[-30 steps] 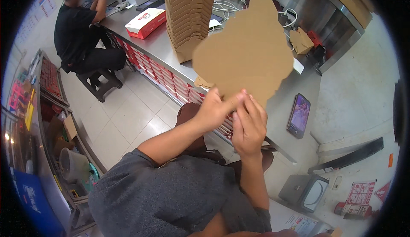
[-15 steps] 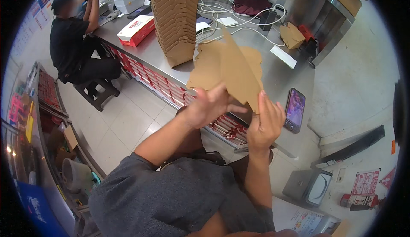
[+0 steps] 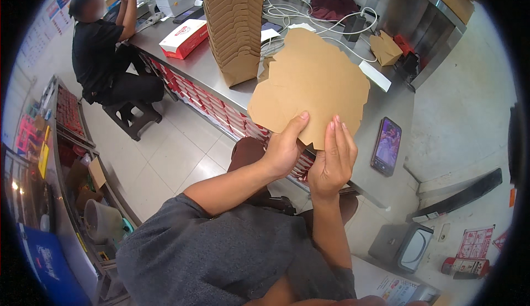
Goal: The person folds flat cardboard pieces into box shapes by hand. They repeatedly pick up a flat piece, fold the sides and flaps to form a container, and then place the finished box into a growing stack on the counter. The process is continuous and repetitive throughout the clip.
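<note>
A flat brown cardboard box blank (image 3: 312, 82) with notched edges is held between my two hands, above the near edge of the steel table. My left hand (image 3: 286, 146) grips its lower edge, thumb on top and fingers hidden underneath. At the lower right edge, my right hand (image 3: 333, 160) pinches the card, its fingers lying over the upper face. Beyond the blank to the left, a tall stack of nested folded brown boxes (image 3: 234, 35) stands on the table. Whether more flat blanks lie beneath the held one is hidden.
A phone (image 3: 386, 146) lies at the right of the table (image 3: 207, 77). Farther back are white cables (image 3: 298, 14), a small folded box (image 3: 385, 48) and a red-and-white box (image 3: 184, 38). Red-and-white cartons (image 3: 193, 96) line the table's underside. A person in black (image 3: 102, 41) sits far left.
The cardboard blank has turned from nearly edge-on to lying face up. My left hand, open before, has closed on its lower edge; my right hand keeps its hold.
</note>
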